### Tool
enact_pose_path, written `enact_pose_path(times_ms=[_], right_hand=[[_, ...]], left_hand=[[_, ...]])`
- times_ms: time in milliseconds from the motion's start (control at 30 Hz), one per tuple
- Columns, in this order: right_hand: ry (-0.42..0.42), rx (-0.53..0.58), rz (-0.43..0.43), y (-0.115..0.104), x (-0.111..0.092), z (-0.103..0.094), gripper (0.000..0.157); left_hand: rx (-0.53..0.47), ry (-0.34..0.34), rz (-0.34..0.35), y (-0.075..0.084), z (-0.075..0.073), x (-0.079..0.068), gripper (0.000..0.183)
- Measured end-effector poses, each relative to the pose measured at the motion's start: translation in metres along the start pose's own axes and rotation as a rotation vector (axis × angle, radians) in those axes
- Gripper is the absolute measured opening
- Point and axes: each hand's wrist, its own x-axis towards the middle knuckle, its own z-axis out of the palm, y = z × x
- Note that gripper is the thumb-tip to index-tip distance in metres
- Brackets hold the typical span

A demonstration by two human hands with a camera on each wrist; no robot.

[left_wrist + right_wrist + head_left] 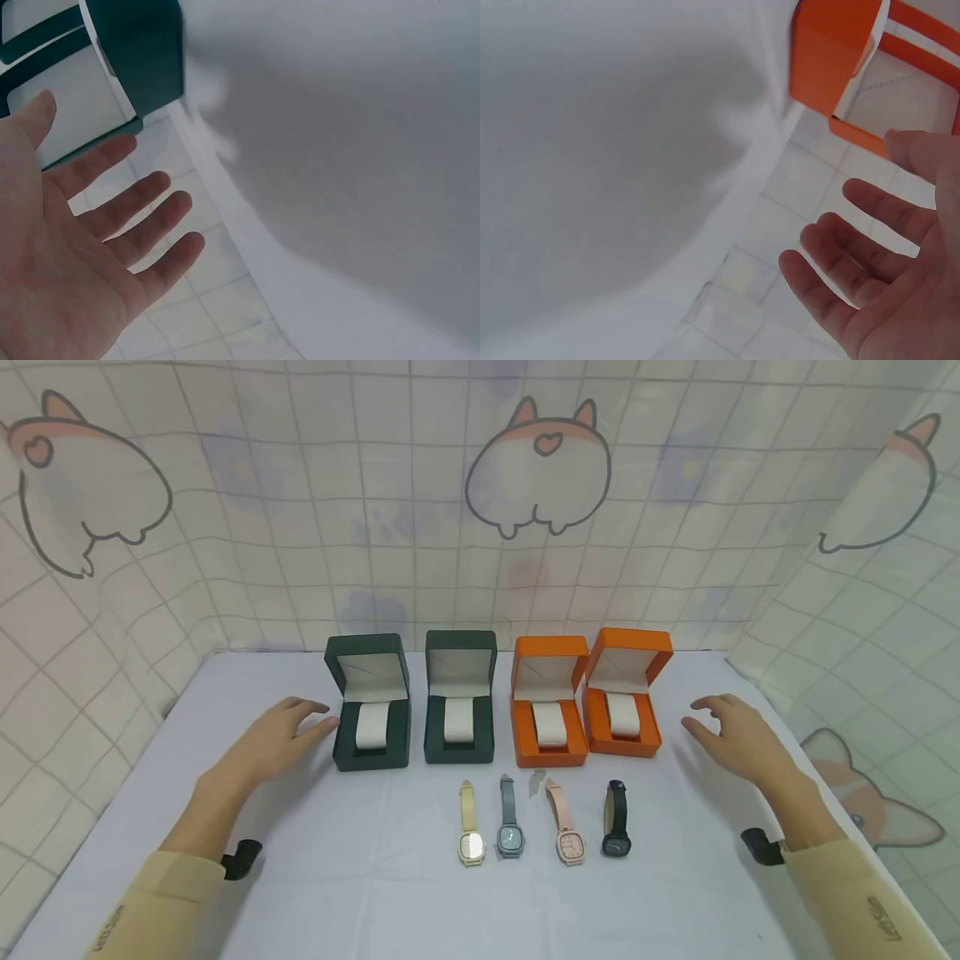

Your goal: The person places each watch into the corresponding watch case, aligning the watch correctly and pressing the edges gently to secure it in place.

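My left hand (pixel 279 741) hovers beside the outer dark green watch box (pixel 372 760), fingers spread and holding nothing. On the other side my right hand (pixel 738 739) is held in the air, apart from the outer orange watch box (pixel 624 745), also with nothing in it. A second green box (pixel 459 752) and a second orange box (pixel 551 758) stand between them. All the boxes have raised lids and a white cushion inside. In front lie a gold watch (pixel 471 843), a grey-blue watch (pixel 510 837), a pink watch (pixel 570 845) and a black watch (pixel 617 843).
The table has a white cover (pixel 330 877). Behind it and at both sides hangs a tile-patterned curtain (pixel 420 568) with cartoon corgi prints. A small grey mark (pixel 536 782) shows on the cover near the pink watch's strap.
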Motion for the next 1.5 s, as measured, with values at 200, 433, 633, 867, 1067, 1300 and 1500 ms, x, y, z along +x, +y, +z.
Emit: enact_pose_path(times_ms=[200, 433, 633, 867, 1067, 1300, 1500], right_hand=[[0.074, 0.033, -0.053, -0.014, -0.004, -0.008, 0.038], [0.088, 0.066, -0.086, -0.030, -0.013, -0.006, 0.031], [0.038, 0.079, -0.122, -0.046, -0.021, 0.001, 0.027], [0.009, 0.112, -0.167, -0.055, -0.030, 0.011, 0.018], [-0.005, 0.200, -0.157, -0.057, -0.038, 0.022, 0.013], [-0.118, 0.434, -0.107, -0.061, -0.046, 0.027, 0.028], [-0.228, 0.650, -0.081, -0.061, -0.055, 0.031, 0.034]], left_hand=[[-0.019, -0.017, -0.010, 0.018, 0.000, -0.002, 0.071], [0.000, -0.010, 0.060, 0.030, 0.004, 0.001, 0.069], [0.009, 0.002, 0.125, 0.033, 0.013, 0.007, 0.064], [-0.003, 0.003, 0.152, 0.037, 0.018, 0.009, 0.062], [0.004, 0.001, 0.151, 0.038, 0.021, 0.015, 0.060], [0.021, -0.005, 0.137, 0.035, 0.024, 0.018, 0.058], [0.028, -0.008, 0.125, 0.035, 0.025, 0.019, 0.059]])
